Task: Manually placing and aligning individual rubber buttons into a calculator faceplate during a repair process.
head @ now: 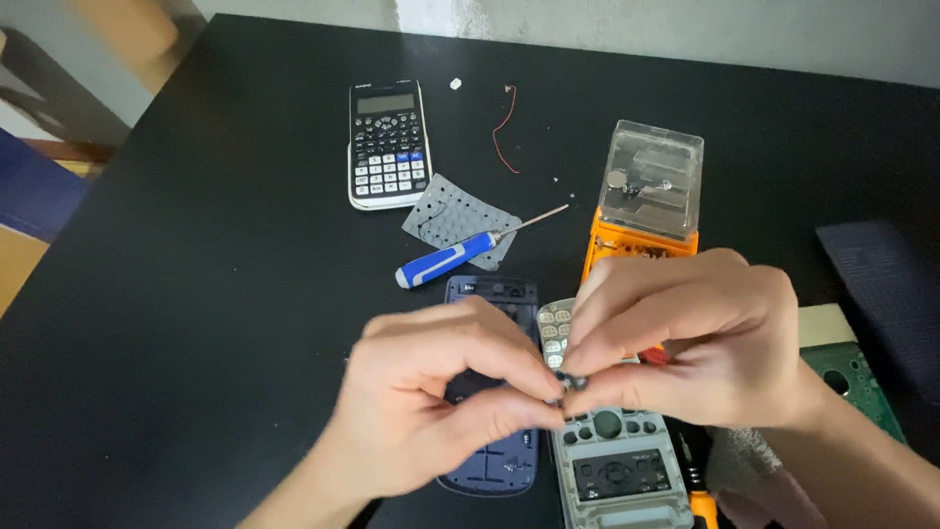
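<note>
**Both hands pinching one small part, near edge of tabletop**

Left hand (431, 402) and right hand (685, 343) meet fingertip to fingertip, pressed together on a tiny dark part (571, 382); too small to identify. Directly under them: grey keypad frame (617, 470) and dark blue casing (494, 460). Toward the far edge: calculator (388, 144), grey rubber key mat (458, 216), blue-handled screwdriver (450, 258), orange box with clear lid (648, 201).

blue-and-white screwdriver (446, 262), orange box (641, 240), black table (215, 245), red wire (503, 127)
</note>
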